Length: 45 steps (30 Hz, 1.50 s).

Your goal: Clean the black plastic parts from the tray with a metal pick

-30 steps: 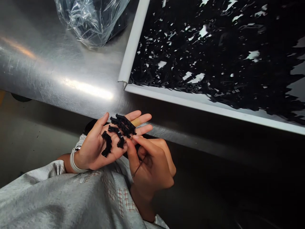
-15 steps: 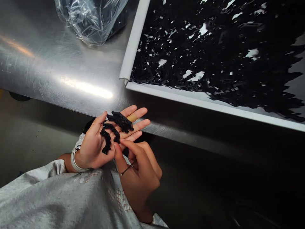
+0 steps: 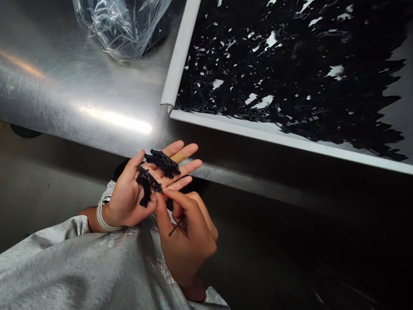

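Note:
My left hand (image 3: 124, 196) lies palm up, fingers spread, with several small black plastic parts resting on it. A group of black parts (image 3: 163, 162) lies across the bases of its fingers, close to the thumb tip. Another curved black part (image 3: 145, 191) sits lower on the palm. My right hand (image 3: 189, 230) is closed, its thumb and index finger pinching the end of a black plastic part (image 3: 150, 177) above the left palm. A thin dark stick (image 3: 176, 227) with a small knob pokes out of the right hand's curled fingers; what it is I cannot make out.
A white-rimmed tray (image 3: 241, 130) full of jumbled black plastic parts (image 3: 226, 64) stands at the right on the metal table (image 3: 61, 90). Behind, a clear plastic bag (image 3: 122, 30) holds something dark. The table's front edge runs just beyond my hands.
The pinched part has turned between the right fingertips, so its side with gaps now faces up, and it lies closer to the lower curved part. Both hands have barely moved.

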### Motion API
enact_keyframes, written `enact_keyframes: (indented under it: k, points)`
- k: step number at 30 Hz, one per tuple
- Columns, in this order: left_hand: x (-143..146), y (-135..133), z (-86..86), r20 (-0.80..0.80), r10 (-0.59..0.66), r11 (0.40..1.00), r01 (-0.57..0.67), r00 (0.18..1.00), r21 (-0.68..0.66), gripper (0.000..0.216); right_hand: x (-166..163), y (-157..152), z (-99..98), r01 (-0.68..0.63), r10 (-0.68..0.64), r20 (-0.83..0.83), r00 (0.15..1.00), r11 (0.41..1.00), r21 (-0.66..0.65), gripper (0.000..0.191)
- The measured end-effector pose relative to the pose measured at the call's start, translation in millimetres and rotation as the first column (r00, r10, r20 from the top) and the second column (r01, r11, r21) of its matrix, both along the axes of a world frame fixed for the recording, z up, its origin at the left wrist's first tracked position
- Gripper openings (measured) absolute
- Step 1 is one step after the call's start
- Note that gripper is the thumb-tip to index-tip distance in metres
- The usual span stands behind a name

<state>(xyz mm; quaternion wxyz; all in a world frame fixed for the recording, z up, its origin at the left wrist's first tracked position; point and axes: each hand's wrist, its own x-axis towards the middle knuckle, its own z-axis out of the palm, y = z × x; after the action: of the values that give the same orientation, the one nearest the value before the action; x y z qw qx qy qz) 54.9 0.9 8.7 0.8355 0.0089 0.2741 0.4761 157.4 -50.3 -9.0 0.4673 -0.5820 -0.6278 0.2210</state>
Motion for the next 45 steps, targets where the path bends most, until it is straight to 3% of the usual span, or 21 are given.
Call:
enact_keyframes:
  k: [11, 28, 32, 36, 40, 45]
  points:
    - [1, 1, 2.3, -0.01, -0.028, 0.999, 0.027, 1.0, -0.047, 0.053, 0, 4, 1.1, 0.022, -0.022, -0.006, 1.0, 1.0, 0.019, 0.019]
    - [3, 0, -2.3, -0.004, -0.057, 0.998, 0.057, 0.998, 0.016, 0.043, 3, 0, -5.2, 0.025, -0.026, -0.115, 0.993, 1.0, -0.014, 0.022]
    - [3, 2, -2.1, -0.005, -0.021, 1.0, 0.021, 1.0, 0.014, 0.04, 0, -4, -1.7, -0.034, 0.034, -0.029, 0.999, 0.999, -0.007, 0.006]
    - [4, 3, -2.5, -0.019, 0.035, 0.999, -0.035, 0.999, 0.02, 0.045, -8, -5, -1.1, -0.074, 0.075, 0.014, 0.997, 0.996, -0.055, 0.013]
    - [5, 4, -2.5, -0.037, 0.044, 0.999, -0.044, 0.998, -0.006, 0.053, -11, -5, -2.9, -0.048, 0.047, -0.033, 0.998, 0.998, -0.041, 0.007]
    - [5, 3, -2.9, -0.048, 0.022, 1.0, -0.022, 0.999, -0.007, 0.053, -12, -5, -5.3, 0.032, -0.033, -0.014, 0.999, 0.999, -0.009, 0.02]
